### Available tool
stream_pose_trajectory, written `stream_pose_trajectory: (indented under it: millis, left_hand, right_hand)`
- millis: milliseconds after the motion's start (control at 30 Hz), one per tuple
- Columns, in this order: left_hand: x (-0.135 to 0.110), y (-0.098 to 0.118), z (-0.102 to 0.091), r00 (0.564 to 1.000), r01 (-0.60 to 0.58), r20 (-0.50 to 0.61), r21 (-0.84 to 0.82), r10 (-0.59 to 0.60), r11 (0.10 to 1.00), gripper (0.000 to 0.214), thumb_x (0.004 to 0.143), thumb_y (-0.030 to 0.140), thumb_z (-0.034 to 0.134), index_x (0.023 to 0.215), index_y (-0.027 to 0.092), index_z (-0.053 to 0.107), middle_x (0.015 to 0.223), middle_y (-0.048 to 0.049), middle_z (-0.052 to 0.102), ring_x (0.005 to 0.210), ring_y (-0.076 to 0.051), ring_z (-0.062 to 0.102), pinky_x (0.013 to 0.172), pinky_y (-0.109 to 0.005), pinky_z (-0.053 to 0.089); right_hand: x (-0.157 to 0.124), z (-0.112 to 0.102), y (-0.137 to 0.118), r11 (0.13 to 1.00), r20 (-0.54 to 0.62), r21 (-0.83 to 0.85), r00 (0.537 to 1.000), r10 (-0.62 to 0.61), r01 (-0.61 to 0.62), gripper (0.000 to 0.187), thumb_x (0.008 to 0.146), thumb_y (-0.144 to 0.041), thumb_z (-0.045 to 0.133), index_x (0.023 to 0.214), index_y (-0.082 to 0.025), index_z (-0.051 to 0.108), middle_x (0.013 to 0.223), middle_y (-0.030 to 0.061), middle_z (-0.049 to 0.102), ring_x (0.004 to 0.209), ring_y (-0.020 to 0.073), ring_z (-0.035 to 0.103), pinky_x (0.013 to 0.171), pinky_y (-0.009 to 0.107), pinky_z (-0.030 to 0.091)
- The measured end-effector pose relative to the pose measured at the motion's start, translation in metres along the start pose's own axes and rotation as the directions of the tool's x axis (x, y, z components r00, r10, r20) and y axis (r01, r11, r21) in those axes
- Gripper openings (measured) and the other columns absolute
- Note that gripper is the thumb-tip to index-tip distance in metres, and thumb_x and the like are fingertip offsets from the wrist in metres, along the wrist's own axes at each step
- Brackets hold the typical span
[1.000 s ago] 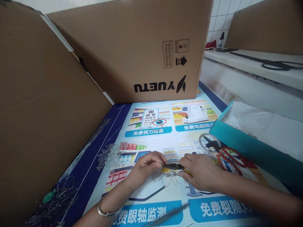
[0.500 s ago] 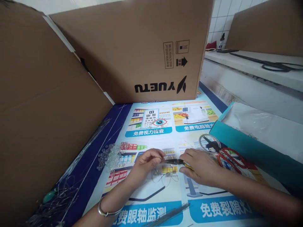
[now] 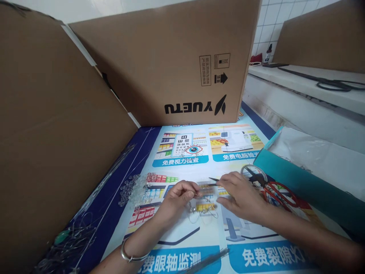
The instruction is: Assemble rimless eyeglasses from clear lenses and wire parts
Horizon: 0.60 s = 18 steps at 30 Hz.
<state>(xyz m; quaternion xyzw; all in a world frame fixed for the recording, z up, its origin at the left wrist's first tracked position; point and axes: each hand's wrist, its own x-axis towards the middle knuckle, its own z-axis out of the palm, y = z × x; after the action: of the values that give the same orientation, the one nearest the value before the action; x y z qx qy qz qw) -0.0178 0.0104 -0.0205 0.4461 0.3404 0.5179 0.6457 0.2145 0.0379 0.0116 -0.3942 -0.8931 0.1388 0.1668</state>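
My left hand (image 3: pixel 183 195) pinches a thin wire piece (image 3: pixel 203 217), whose loops hang below the fingers over the printed sheet. The exact part between the fingertips is hidden. Facing it, my right hand (image 3: pixel 238 194) is closed round pliers (image 3: pixel 213 182); their dark jaws stand apart and point left, clear of the wire. The handles are mostly covered by the palm. To the left of my left hand lies a heap of clear beads (image 3: pixel 135 192), with a few pinkish ones at its upper edge.
Red-handled scissors (image 3: pixel 281 194) lie beside a round roll (image 3: pixel 253 173), next to a teal box (image 3: pixel 308 182) on the right. Straight wires (image 3: pixel 207 262) lie at the front edge. Cardboard walls (image 3: pixel 148 68) stand behind and left. A wire tangle (image 3: pixel 68 247) sits at lower left.
The pliers' jaws have come off the wire at my left fingertips and opened, with my right hand slightly higher. My left hand keeps its pinch. The view has shifted slightly.
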Motion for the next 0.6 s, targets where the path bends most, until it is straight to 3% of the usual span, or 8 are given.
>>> stream_pose_trajectory:
  millis: [100, 200, 467, 600]
  left_hand:
    - [-0.002, 0.001, 0.006, 0.999, 0.04, 0.017, -0.071, -0.039, 0.997, 0.006, 0.079, 0.02, 0.061, 0.076, 0.017, 0.057, 0.093, -0.0024, 0.056, 0.08, -0.014, 0.058, 0.075, -0.029, 0.042]
    - [-0.003, 0.001, 0.011, 0.998, 0.058, 0.043, -0.124, -0.053, 0.991, 0.006, 0.079, 0.02, 0.062, 0.076, 0.017, 0.056, 0.092, -0.0021, 0.056, 0.08, -0.014, 0.057, 0.075, -0.029, 0.042]
    - [-0.005, 0.001, 0.013, 0.996, 0.074, 0.047, -0.066, -0.071, 0.995, 0.01, 0.077, 0.023, 0.063, 0.075, 0.016, 0.056, 0.093, -0.0033, 0.057, 0.078, -0.015, 0.058, 0.073, -0.031, 0.043]
    - [-0.005, 0.003, 0.011, 0.993, 0.118, -0.013, 0.129, -0.117, 0.985, 0.012, 0.081, 0.028, 0.058, 0.08, 0.016, 0.056, 0.086, -0.0038, 0.06, 0.067, -0.013, 0.056, 0.063, -0.027, 0.044]
  right_hand:
    - [-0.001, 0.004, -0.016, 0.959, 0.017, 0.283, 1.0, -0.017, 0.011, 0.034, 0.082, -0.042, 0.051, 0.107, -0.02, 0.057, 0.101, 0.0073, 0.06, 0.095, 0.0201, 0.05, 0.081, 0.032, 0.039]
    - [0.0, 0.011, -0.027, 0.922, 0.019, 0.387, 1.0, 0.022, -0.028, 0.02, 0.083, -0.036, 0.052, 0.088, -0.019, 0.061, 0.083, 0.0035, 0.062, 0.081, 0.0162, 0.054, 0.072, 0.027, 0.04]
    - [0.0, 0.014, -0.028, 0.896, 0.085, 0.426, 0.992, 0.096, -0.123, 0.016, 0.081, -0.028, 0.052, 0.072, -0.017, 0.058, 0.067, -0.0016, 0.057, 0.063, 0.0105, 0.05, 0.057, 0.02, 0.034]
    - [0.0, 0.019, -0.022, 0.929, 0.182, 0.284, 0.965, 0.19, -0.237, 0.031, 0.085, -0.037, 0.045, 0.065, -0.017, 0.056, 0.058, -0.0026, 0.054, 0.055, 0.0096, 0.048, 0.05, 0.02, 0.029]
